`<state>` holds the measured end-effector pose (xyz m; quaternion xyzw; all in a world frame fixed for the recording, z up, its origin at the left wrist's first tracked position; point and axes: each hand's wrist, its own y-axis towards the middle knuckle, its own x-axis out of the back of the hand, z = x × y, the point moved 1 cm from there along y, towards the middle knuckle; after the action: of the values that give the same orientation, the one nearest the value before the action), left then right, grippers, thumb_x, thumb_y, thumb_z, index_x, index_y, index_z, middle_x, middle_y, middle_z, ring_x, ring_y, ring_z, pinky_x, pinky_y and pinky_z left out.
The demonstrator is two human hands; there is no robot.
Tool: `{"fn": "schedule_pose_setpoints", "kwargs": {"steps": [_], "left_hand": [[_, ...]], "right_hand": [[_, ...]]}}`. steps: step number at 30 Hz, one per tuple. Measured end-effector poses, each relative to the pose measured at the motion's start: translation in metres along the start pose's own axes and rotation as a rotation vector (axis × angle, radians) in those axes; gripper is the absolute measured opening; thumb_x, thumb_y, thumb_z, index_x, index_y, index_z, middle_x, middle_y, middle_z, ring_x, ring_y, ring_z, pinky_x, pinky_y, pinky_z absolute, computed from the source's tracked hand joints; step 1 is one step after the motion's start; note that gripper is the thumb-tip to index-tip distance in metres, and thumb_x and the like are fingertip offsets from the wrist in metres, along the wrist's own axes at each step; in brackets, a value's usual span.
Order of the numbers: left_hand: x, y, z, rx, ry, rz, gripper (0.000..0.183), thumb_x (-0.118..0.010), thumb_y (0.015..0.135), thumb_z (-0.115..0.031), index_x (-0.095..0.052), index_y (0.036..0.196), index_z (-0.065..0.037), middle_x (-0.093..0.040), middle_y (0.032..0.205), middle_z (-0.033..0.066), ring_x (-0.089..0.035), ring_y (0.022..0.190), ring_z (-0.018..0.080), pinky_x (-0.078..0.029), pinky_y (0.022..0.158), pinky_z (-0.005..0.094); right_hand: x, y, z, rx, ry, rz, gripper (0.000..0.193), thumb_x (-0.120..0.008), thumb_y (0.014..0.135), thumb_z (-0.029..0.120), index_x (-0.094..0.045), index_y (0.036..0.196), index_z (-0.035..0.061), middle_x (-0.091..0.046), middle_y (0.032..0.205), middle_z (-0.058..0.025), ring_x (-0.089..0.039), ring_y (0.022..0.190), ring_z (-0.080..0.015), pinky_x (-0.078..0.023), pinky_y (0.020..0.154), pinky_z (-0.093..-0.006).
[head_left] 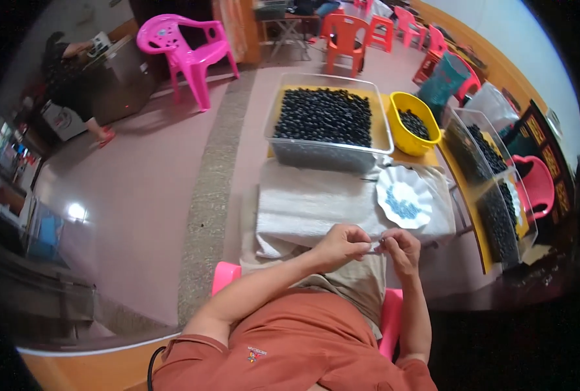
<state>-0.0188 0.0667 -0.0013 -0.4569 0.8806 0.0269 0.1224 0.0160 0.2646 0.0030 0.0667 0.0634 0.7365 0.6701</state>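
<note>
My left hand and my right hand come close together above my lap, at the near edge of a white cloth. Thumb and fingertips of each are pinched. A tiny piece seems to be between them, too small to make out. Just beyond my right hand lies a white scalloped dish with small pale blue pieces in it. Past the cloth stands a clear plastic bin heaped with small, shiny black pieces.
A yellow basket of black pieces stands right of the bin. Farther right, clear bins hold more. A pink chair and a red chair stand beyond. Another person is at the far left.
</note>
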Motion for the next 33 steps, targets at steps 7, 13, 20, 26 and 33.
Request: {"fn": "schedule_pose_setpoints", "kwargs": {"steps": [7,13,20,26,33], "left_hand": [[0.011,-0.003,0.031,0.093,-0.694,0.021,0.013,-0.067,0.086,-0.002,-0.059,0.097,0.001,-0.063,0.089,0.0078,-0.062,0.076,0.0149,-0.053,0.070,0.0270],[0.023,-0.018,0.018,0.070,-0.538,0.013,0.012,-0.065,0.088,-0.003,-0.059,0.098,-0.001,-0.063,0.093,0.0072,-0.064,0.082,0.0139,-0.056,0.077,0.0258],[0.022,-0.024,0.014,0.080,-0.640,-0.029,0.013,-0.061,0.091,-0.009,-0.060,0.100,0.000,-0.060,0.092,0.0053,-0.058,0.080,0.0138,-0.050,0.079,0.0289],[0.022,-0.028,0.007,0.103,-0.750,-0.053,0.016,-0.060,0.092,-0.006,-0.056,0.106,-0.001,-0.060,0.096,0.0062,-0.061,0.084,0.0130,-0.053,0.081,0.0253],[0.026,-0.030,0.020,0.078,-0.760,-0.078,0.020,-0.061,0.092,-0.005,-0.055,0.110,-0.002,-0.062,0.099,0.0066,-0.063,0.085,0.0133,-0.055,0.079,0.0238]], "right_hand": [[-0.042,-0.009,0.009,0.089,-0.062,0.051,0.009,-0.053,0.094,0.000,-0.060,0.099,-0.0026,-0.065,0.103,-0.0128,-0.061,0.094,-0.0166,-0.050,0.083,-0.0285],[-0.060,-0.009,0.019,0.290,-0.399,-0.071,0.006,-0.060,0.087,-0.002,-0.060,0.093,-0.0009,-0.068,0.094,-0.0120,-0.064,0.083,-0.0174,-0.050,0.076,-0.0275],[-0.065,-0.009,0.008,0.308,-0.355,-0.079,0.006,-0.059,0.088,-0.002,-0.059,0.094,-0.0015,-0.067,0.101,-0.0145,-0.064,0.089,-0.0189,-0.050,0.080,-0.0292],[-0.073,-0.013,0.008,0.314,-0.322,-0.128,0.005,-0.057,0.090,-0.001,-0.059,0.094,-0.0022,-0.067,0.104,-0.0161,-0.064,0.095,-0.0205,-0.049,0.085,-0.0302],[-0.082,-0.018,0.009,0.369,-0.465,-0.119,0.006,-0.058,0.090,0.000,-0.060,0.096,-0.0013,-0.067,0.103,-0.0145,-0.064,0.095,-0.0217,-0.049,0.085,-0.0313]]}}
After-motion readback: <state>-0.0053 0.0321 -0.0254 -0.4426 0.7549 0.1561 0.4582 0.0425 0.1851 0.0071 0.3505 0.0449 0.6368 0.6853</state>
